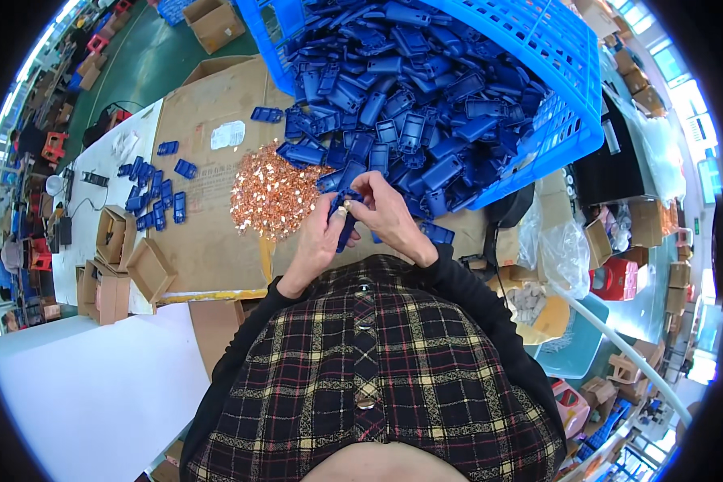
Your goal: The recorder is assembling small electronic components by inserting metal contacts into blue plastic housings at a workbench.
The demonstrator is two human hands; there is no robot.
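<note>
Close in front of my body, my left hand [317, 243] is closed round a small dark blue plastic casing [345, 234]. My right hand [392, 218] meets it there, thumb and fingertips pinched together at the casing's upper end. Whatever lies between those fingertips is too small to make out. Just left of my hands a heap of tiny copper-coloured metal pieces [271, 193] lies on the cardboard. Beyond them, a large pile of blue casings [410, 88] spills out of a tipped blue plastic crate [577, 132] toward my hands.
Flat cardboard [205, 249] covers the table. A loose group of blue casings [159, 193] lies at the left, near small open cardboard boxes [151, 269]. To the lower right stand a teal bin [574, 353] and a clear plastic bag [562, 261]. A red stool [54, 146] is farther left.
</note>
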